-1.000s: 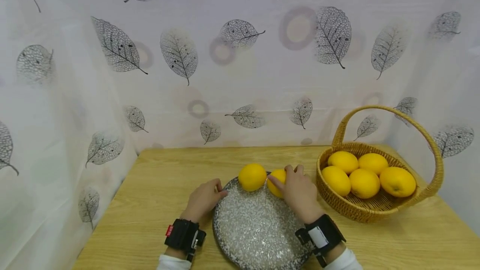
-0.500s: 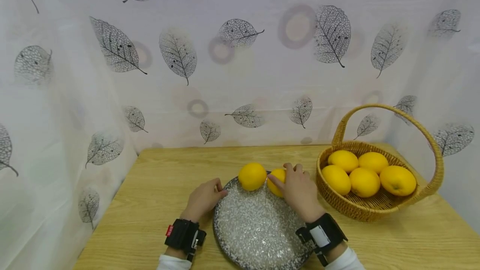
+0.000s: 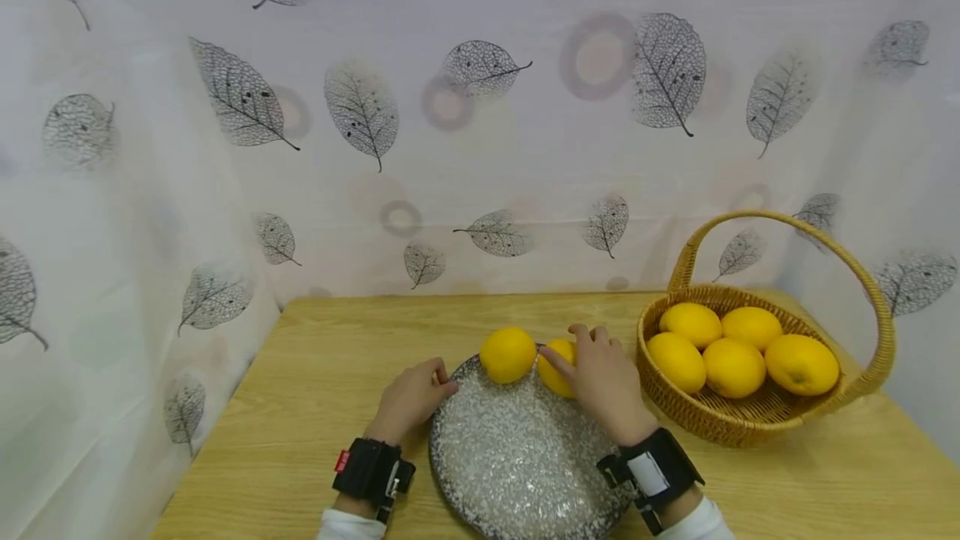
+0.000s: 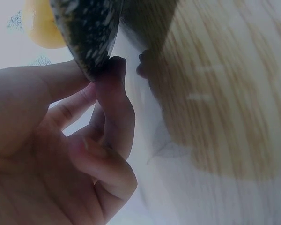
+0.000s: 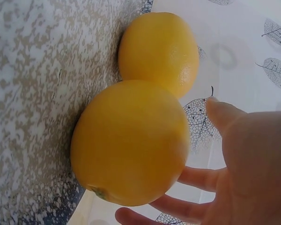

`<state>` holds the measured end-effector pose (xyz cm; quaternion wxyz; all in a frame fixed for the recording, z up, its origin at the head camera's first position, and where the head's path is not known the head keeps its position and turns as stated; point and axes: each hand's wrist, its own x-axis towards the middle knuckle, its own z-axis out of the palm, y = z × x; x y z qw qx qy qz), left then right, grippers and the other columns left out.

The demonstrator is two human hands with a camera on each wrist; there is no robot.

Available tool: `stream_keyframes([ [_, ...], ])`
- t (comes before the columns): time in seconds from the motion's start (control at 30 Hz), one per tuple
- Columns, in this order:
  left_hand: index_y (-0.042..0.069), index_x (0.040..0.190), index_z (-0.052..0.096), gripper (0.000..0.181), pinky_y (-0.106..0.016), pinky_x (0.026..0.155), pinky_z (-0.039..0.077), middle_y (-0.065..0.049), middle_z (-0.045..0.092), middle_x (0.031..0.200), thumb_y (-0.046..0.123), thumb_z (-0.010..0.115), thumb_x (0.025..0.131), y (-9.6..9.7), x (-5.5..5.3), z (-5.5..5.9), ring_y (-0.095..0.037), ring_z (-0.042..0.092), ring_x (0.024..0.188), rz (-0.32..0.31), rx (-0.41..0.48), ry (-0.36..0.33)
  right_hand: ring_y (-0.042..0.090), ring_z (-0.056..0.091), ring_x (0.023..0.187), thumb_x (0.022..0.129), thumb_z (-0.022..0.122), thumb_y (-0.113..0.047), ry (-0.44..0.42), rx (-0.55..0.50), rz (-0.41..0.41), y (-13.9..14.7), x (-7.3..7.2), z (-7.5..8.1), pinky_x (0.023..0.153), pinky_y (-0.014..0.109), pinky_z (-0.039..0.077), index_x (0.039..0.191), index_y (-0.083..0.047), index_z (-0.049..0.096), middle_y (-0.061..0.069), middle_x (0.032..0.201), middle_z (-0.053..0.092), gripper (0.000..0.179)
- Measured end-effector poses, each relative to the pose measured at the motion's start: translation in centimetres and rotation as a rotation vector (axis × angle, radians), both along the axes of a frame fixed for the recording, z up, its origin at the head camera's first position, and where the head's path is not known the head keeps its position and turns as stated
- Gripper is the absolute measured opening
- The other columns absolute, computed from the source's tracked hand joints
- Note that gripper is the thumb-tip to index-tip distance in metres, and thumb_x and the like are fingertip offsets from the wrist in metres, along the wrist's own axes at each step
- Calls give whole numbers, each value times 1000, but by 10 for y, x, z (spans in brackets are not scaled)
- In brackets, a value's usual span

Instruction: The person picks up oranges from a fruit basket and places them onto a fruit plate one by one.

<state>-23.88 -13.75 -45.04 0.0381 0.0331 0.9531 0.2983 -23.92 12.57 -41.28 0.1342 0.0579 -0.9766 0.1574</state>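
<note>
A round speckled grey plate (image 3: 517, 457) with a dark rim lies on the table. Its left edge is pinched by my left hand (image 3: 411, 401); in the left wrist view the thumb is on one face of the rim (image 4: 93, 47) and a finger on the other. Two yellow lemons sit side by side at the plate's far edge, the left lemon (image 3: 507, 355) and the right lemon (image 3: 553, 373). Beside the right one is my right hand (image 3: 609, 386); in the right wrist view its fingers reach behind the nearer lemon (image 5: 131, 145), while the thumb stands apart from it.
A wicker basket (image 3: 708, 422) with a tall arched handle (image 3: 870, 290) stands on the right, holding several lemons (image 3: 733, 367). A leaf-patterned curtain (image 3: 480, 157) hangs behind the wooden table (image 3: 360, 332) and at its sides.
The hands, plate and lemons keep their places; only the head view has shifted slightly.
</note>
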Motion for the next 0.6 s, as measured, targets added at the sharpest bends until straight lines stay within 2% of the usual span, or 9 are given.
stream_keyframes([
  [0.2, 11, 85, 60, 18, -26, 48, 31, -1, 49, 63, 28, 66, 89, 0, 0, 0, -15, 45, 55, 4, 0, -5, 41, 60, 86, 89, 54, -58, -8, -6, -3, 1, -1, 3, 67, 52, 55, 126, 1, 59, 30, 110, 63, 70],
  [0.37, 11, 84, 60, 18, -26, 48, 30, -1, 48, 62, 27, 66, 89, 0, 0, -1, -15, 45, 54, -2, 5, 6, 41, 60, 88, 91, 52, -57, -13, -20, -2, 3, -1, 5, 63, 51, 55, 128, 0, 58, 29, 112, 63, 68],
  [0.6, 11, 84, 60, 18, -26, 47, 30, 0, 46, 61, 28, 66, 89, 0, -1, -1, -15, 44, 53, 0, 5, 8, 43, 58, 100, 94, 44, -58, -90, -104, 27, 8, -4, 14, 74, 56, 54, 133, -2, 54, 30, 121, 59, 68],
])
